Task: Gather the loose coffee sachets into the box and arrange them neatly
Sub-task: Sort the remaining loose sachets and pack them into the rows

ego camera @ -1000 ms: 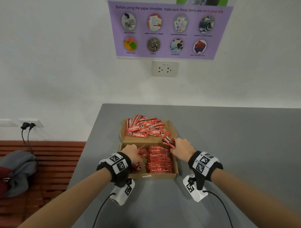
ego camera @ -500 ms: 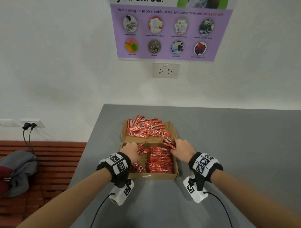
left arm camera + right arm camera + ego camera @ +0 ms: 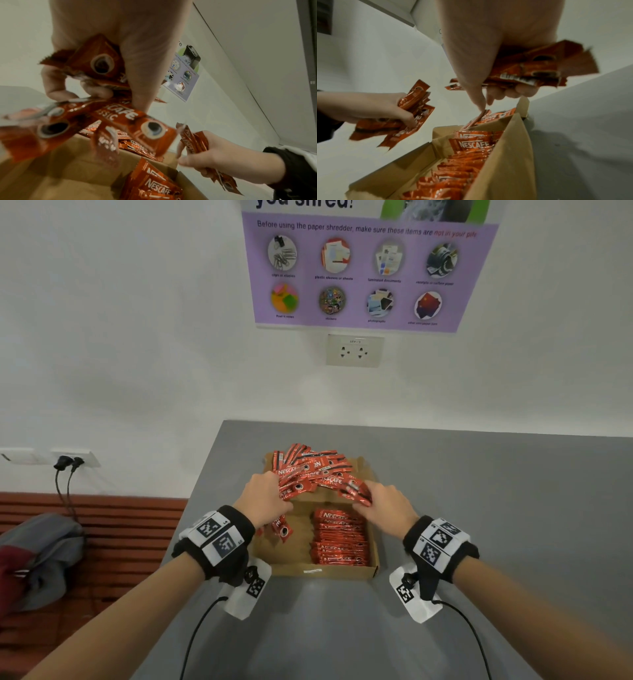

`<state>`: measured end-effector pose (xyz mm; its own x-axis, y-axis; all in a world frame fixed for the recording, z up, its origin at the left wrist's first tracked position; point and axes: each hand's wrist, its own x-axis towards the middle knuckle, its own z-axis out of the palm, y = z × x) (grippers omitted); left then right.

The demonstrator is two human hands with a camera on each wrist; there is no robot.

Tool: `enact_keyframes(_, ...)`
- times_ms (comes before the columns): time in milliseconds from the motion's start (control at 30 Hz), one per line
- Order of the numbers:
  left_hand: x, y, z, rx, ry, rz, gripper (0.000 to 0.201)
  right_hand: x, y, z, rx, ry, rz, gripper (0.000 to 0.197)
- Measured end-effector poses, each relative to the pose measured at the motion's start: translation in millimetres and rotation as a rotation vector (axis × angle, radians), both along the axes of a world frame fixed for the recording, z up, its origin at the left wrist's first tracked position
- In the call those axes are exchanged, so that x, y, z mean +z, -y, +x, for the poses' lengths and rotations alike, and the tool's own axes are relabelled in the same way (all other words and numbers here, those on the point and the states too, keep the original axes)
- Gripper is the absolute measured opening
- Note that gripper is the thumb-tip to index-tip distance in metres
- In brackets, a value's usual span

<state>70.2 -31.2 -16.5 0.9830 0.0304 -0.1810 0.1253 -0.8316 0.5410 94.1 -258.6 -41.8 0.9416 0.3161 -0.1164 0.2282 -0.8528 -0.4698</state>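
An open brown cardboard box (image 3: 293, 556) sits on the grey table, with a neat row of red Nescafe sachets (image 3: 339, 539) along its right side. A loose heap of sachets (image 3: 313, 469) lies on the flap behind it. My left hand (image 3: 263, 496) grips a bunch of sachets (image 3: 96, 63) above the box's left half. My right hand (image 3: 383, 501) holds another bundle of sachets (image 3: 536, 65) above the box's back right, thumb reaching down towards the row (image 3: 471, 143).
The grey table (image 3: 479, 491) stretches right of the box. A white wall with a socket (image 3: 354, 350) and a purple poster (image 3: 363, 272) stands behind. Left of the table are a wooden bench (image 3: 113, 529) and a grey bag (image 3: 41, 556).
Both hands have risen out of the box and moved back towards the loose heap, each lifting a bunch of sachets. The camera has come closer.
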Motion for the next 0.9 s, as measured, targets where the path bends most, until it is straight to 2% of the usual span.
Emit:
enact_keyframes(100,1.0,0.7,0.7,0.036,0.055,-0.003,0.017,0.3,-12.0,-1.3,0.137,0.009,-0.086,0.032)
enact_keyframes(400,-1.8,8.4,-6.6,-0.031,0.066,-0.081,0.027,1.4,-30.3,7.6,0.271,0.044,-0.242,0.018)
enact_keyframes(567,-1.9,7.6,-5.2,-0.035,0.044,-0.101,0.018,4.7,-36.5,14.1,0.331,0.105,-0.379,0.012)
enact_keyframes(700,-3.3,7.7,-5.4,-0.039,0.04,-0.102,0.017,-0.5,-43.3,17.5,0.332,0.074,-0.425,0.019)
enact_keyframes(900,-3.9,6.7,-7.0,-0.052,0.056,-0.104,0.012,-0.4,-42.1,23.5,0.301,-0.02,-0.376,0.033)
